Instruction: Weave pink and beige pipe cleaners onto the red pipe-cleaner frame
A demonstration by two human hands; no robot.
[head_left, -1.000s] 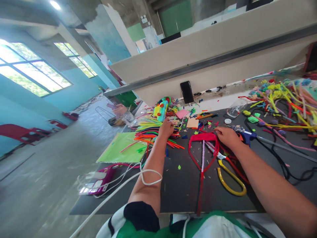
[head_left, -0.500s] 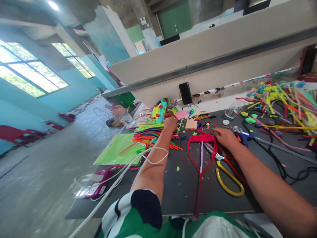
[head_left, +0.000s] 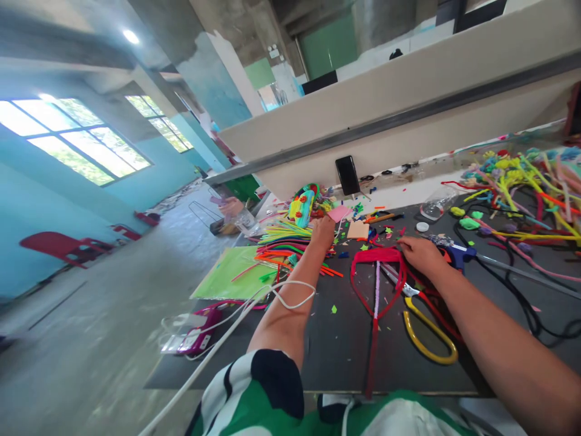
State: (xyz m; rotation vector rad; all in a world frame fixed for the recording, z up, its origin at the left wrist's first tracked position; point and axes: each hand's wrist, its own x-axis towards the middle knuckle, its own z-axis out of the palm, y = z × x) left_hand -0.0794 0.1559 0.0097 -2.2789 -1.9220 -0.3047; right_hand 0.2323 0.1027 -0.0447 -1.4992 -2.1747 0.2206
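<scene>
My left hand [head_left: 324, 232] reaches far across the dark table [head_left: 336, 345] into a pile of coloured pipe cleaners [head_left: 281, 245]; its fingers curl on the pile, and what they hold is hidden. My right hand [head_left: 421, 253] rests with fingers pinched at the top right corner of a red pipe-cleaner frame [head_left: 376, 281], which has a pale purple stem down its middle. Yellow-handled scissors [head_left: 424, 327] lie just under my right forearm. A blue glue gun [head_left: 458, 254] sits right behind that hand.
A green sheet [head_left: 227, 275] and a pink device [head_left: 200, 330] with white cables lie at the table's left. A black phone [head_left: 347, 174] leans on the beige partition. Several bright pipe cleaners [head_left: 521, 181] heap up at the far right. Black cable [head_left: 521, 297] loops across the right side.
My left hand has moved farther forward over the pipe-cleaner pile. My right hand stays on the red frame. The camera has swung slightly.
</scene>
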